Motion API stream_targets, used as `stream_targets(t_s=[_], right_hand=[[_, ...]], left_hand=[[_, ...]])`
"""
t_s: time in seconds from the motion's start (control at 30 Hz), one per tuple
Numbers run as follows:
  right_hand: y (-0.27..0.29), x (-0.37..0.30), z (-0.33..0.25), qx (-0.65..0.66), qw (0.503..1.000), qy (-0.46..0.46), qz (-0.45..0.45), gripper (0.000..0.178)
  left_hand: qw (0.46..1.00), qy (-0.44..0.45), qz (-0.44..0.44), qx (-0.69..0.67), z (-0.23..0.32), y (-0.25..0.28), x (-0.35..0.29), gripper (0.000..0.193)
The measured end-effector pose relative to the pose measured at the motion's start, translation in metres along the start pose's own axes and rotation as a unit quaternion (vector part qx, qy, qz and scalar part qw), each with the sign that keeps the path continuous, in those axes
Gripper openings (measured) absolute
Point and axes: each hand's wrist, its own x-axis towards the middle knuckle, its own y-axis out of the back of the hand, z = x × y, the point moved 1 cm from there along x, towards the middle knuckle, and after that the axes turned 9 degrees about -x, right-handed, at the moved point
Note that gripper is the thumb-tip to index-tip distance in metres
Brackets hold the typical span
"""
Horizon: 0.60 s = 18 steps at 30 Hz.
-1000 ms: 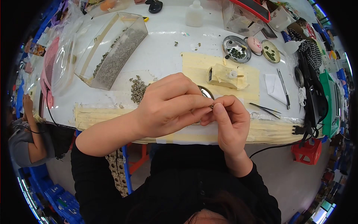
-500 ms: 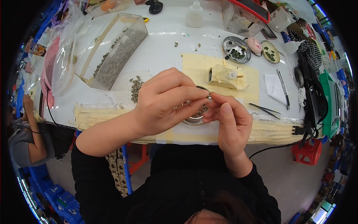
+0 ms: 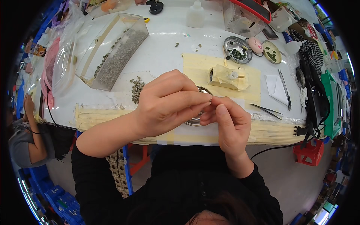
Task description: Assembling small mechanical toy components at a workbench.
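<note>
My left hand (image 3: 165, 103) and my right hand (image 3: 231, 125) meet fingertip to fingertip above a round metal dish (image 3: 194, 122). Both are closed in a pinch. Whatever sits between the fingertips is too small and too covered to name. Beneath my fingers, the dish is mostly hidden; a few small pieces show inside it. Left of my left hand lies a loose heap of small greyish metal pieces (image 3: 137, 89). Beyond my right hand a tape-wrapped block (image 3: 227, 77) with a small white-and-brown peg stands on yellow paper (image 3: 195, 65).
A clear plastic box (image 3: 123, 56) of small grey pieces stands at the left. Tweezers (image 3: 266, 111) and a pen (image 3: 284, 89) lie to the right. Farther back are a metal dish with dark green bits (image 3: 244, 44) and a white squeeze bottle (image 3: 195, 15). Another person's arm (image 3: 34, 131) shows at far left.
My fingertips have drawn closer together, with the right hand shifting slightly left. A small shiny piece seen between them before is now mostly covered.
</note>
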Motion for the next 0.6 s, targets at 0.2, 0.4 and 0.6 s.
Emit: stream_targets(t_s=[0.2,0.4,0.6], right_hand=[[0.0005,0.0029,-0.0012,0.057,0.997,-0.043,-0.022,0.021],[0.0003,0.0032,-0.0007,0.039,0.998,-0.051,-0.015,0.017],[0.0035,0.0049,0.0004,0.102,0.990,-0.089,-0.041,0.014]], left_hand=[[1.000,-0.021,-0.016,-0.009,0.0009,-0.0007,0.0014,0.029],[1.000,-0.023,-0.010,-0.006,0.0010,-0.0024,0.0003,0.029],[0.999,-0.048,-0.021,-0.013,0.0020,-0.0010,0.0014,0.028]])
